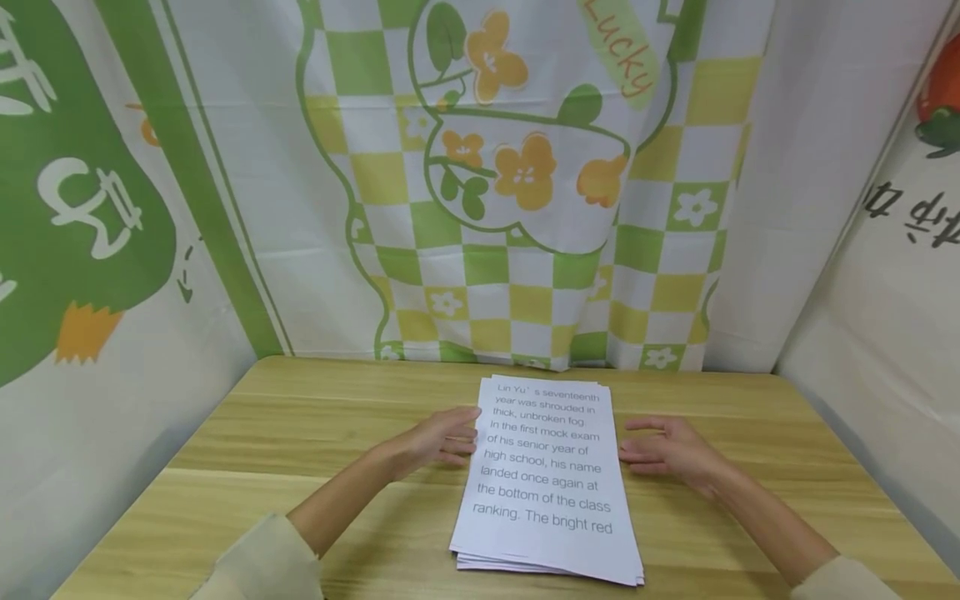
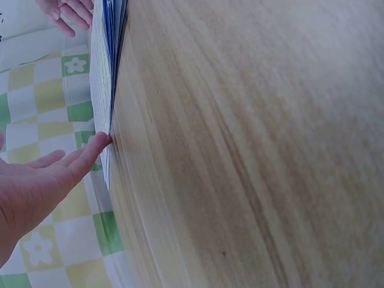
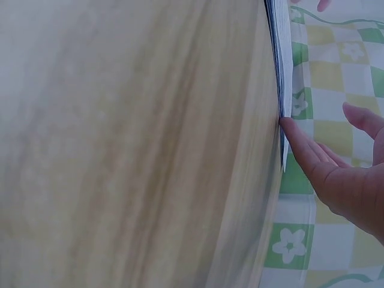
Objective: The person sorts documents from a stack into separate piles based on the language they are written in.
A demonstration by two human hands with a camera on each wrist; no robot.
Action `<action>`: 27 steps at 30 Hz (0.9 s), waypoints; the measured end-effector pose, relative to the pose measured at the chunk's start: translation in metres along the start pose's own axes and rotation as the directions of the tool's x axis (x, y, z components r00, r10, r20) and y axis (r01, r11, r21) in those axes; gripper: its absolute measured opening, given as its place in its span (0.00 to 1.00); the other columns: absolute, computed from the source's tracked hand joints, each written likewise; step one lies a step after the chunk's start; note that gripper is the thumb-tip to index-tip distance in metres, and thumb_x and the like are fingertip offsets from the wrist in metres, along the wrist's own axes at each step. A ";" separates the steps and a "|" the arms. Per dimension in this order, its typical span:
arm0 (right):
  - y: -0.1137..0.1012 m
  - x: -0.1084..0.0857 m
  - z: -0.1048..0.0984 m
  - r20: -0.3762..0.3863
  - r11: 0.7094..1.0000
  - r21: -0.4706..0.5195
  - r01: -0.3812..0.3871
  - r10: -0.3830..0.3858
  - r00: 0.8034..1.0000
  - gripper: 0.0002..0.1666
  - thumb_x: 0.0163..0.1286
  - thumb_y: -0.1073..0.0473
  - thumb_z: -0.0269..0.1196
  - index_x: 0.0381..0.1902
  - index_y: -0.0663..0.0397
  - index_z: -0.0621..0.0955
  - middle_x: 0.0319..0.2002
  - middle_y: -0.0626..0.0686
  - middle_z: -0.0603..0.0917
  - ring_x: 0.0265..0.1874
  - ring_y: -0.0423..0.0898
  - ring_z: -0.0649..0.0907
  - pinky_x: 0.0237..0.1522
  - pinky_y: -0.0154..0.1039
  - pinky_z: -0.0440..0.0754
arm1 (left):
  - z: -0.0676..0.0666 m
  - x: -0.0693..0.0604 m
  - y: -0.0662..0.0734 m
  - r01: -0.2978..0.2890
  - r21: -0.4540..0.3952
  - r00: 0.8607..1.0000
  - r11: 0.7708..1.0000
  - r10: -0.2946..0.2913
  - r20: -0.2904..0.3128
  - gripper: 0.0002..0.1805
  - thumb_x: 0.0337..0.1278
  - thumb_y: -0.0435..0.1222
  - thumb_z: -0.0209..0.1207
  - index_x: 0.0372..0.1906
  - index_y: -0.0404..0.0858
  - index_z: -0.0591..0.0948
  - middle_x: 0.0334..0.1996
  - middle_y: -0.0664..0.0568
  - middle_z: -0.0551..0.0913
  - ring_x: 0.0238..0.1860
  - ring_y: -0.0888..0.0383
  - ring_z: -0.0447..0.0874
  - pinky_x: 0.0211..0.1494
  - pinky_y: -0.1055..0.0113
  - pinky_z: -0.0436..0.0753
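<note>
A stack of printed white sheets (image 1: 546,475) lies on the wooden table, its lower edges slightly uneven. The left hand (image 1: 437,437) is at the stack's left side, fingers extended and their tips at the paper edge. On the opposite side, the right hand (image 1: 671,454) has its fingers stretched toward the right edge. In the left wrist view, a fingertip of the left hand (image 2: 51,180) meets the side of the stack (image 2: 102,78). The right wrist view has a fingertip of the right hand (image 3: 336,174) against the stack's side (image 3: 282,72). Neither hand grips the paper.
The wooden table (image 1: 315,417) has rounded far corners. Behind it hangs a checkered curtain (image 1: 487,267) with flowers and the word Lucky. Printed cloths stand at the left (image 1: 82,192) and right (image 1: 885,308).
</note>
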State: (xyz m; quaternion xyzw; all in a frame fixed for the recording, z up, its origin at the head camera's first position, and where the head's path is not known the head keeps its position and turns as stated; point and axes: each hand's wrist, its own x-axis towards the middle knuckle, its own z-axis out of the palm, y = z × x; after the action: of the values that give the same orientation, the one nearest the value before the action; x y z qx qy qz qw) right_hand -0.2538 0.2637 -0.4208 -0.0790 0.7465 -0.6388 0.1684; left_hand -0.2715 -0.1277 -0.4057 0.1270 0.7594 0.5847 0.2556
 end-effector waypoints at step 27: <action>-0.012 -0.012 0.014 0.033 1.000 -0.014 0.002 -0.002 0.999 0.42 0.75 0.65 0.62 0.75 0.80 0.55 0.66 0.78 0.72 0.64 0.62 0.80 0.62 0.49 0.84 | 0.009 -0.004 0.006 -0.001 -0.008 1.000 1.000 0.001 0.005 0.39 0.80 0.55 0.41 0.81 0.32 0.57 0.74 0.24 0.61 0.73 0.27 0.64 0.76 0.40 0.69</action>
State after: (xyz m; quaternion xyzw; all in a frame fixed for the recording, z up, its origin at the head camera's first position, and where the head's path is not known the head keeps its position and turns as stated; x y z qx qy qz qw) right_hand -0.2388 0.2523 -0.4089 -0.0915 0.7481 -0.6323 0.1796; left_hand -0.2642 -0.1201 -0.4006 0.1280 0.7564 0.5874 0.2577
